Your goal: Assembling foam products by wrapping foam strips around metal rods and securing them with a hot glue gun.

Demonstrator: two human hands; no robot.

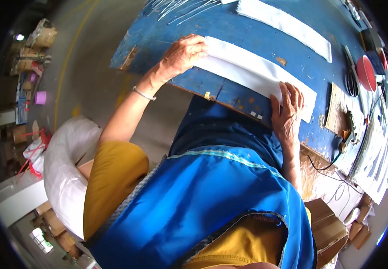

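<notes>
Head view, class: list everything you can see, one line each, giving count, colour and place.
fabric strip: one, white, near table edge, under both hands
second fabric strip: one, white, farther back on the table
table: one, blue, worn
thin rods: several, pale, far table edge
round lid: one, red, right side
plastic sack: one, white, on the floor, left
apron: one, blue, worn
left hand: flat on the strip's left end
right hand: flat on its right end
</notes>
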